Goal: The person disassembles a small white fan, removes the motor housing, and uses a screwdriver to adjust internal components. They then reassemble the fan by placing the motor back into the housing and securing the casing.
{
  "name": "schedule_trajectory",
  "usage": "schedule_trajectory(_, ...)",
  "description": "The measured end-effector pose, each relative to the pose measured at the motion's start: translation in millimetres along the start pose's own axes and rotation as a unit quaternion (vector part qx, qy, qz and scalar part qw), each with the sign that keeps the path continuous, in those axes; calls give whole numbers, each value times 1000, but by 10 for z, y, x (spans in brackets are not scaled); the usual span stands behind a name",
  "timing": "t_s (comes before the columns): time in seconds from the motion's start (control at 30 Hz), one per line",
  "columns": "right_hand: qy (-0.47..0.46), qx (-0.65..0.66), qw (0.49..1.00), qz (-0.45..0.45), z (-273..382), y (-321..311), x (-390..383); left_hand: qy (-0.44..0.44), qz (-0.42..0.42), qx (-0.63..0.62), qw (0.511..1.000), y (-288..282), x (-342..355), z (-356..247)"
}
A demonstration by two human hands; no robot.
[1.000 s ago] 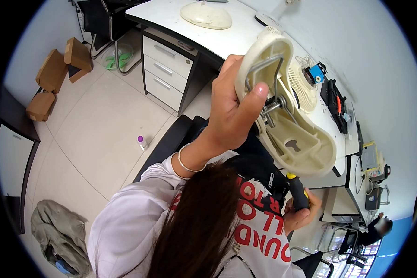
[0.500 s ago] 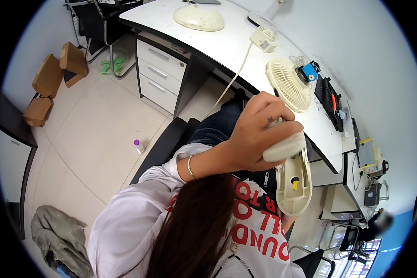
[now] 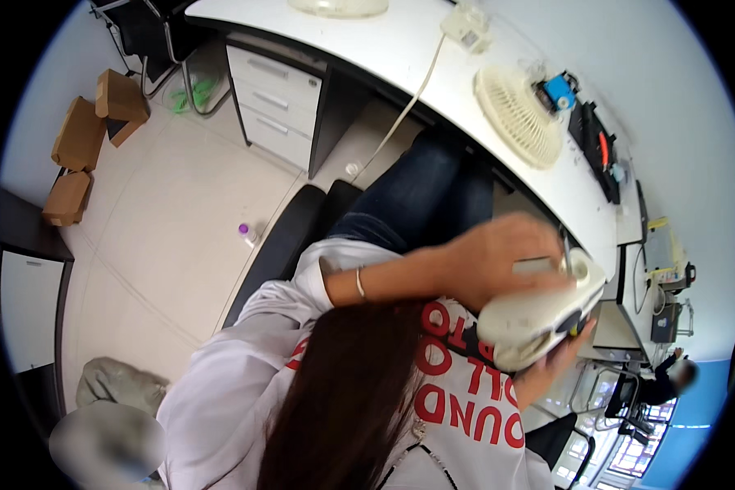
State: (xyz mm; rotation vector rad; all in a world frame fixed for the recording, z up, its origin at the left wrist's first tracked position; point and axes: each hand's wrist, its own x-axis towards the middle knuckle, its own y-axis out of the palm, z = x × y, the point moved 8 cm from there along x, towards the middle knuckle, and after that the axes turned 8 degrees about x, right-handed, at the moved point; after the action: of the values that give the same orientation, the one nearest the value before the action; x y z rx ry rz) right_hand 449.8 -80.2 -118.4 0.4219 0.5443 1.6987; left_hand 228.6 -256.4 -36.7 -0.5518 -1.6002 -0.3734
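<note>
A cream plastic fan stand is held tilted in front of my chest at the right. My right hand grips it from below, partly hidden behind it. A dark part with a bit of yellow shows at its right side. Over the top of the stand is my left hand, smeared by motion, so its fingers are unclear. A thin greyish rod shows beside its fingertips, next to a round cream socket on the stand. On the desk lies the cream fan grille, with a blue part behind it.
The white desk curves across the front. It bears a cream box with a cord, a round cream cover and a black tool tray. Drawers, cardboard boxes and a purple-capped bottle are leftward. A person is far right.
The stand has turned so its hollow inside faces away, and it has moved right. My left hand has shifted right and down along with it. The whole view has tilted lower.
</note>
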Motion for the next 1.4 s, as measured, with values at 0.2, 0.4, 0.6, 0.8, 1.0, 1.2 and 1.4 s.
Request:
schedule_trajectory(0.2,176,104,976,79,-741,-622,359,-138,134,8,981,316,-453,454)
schedule_trajectory(0.4,152,89,984,12,-736,-317,504,-203,75,-75,973,205,-429,664)
schedule_trajectory(0.6,102,-49,978,174,-535,37,905,-268,16,-151,951,-21,-388,904)
schedule_trajectory(0.8,93,-41,958,269,-327,-2,1231,-273,-17,-164,948,-94,-370,1017)
schedule_trajectory(1.0,78,-102,980,153,-443,612,1275,-318,-95,-139,933,-401,-419,1325)
schedule_trajectory(1.2,132,-60,946,290,-642,920,1237,-336,-83,-109,932,-522,-497,1509)
schedule_trajectory(1.4,134,-73,941,301,-699,921,1238,-332,-89,-94,935,-521,-520,1540)
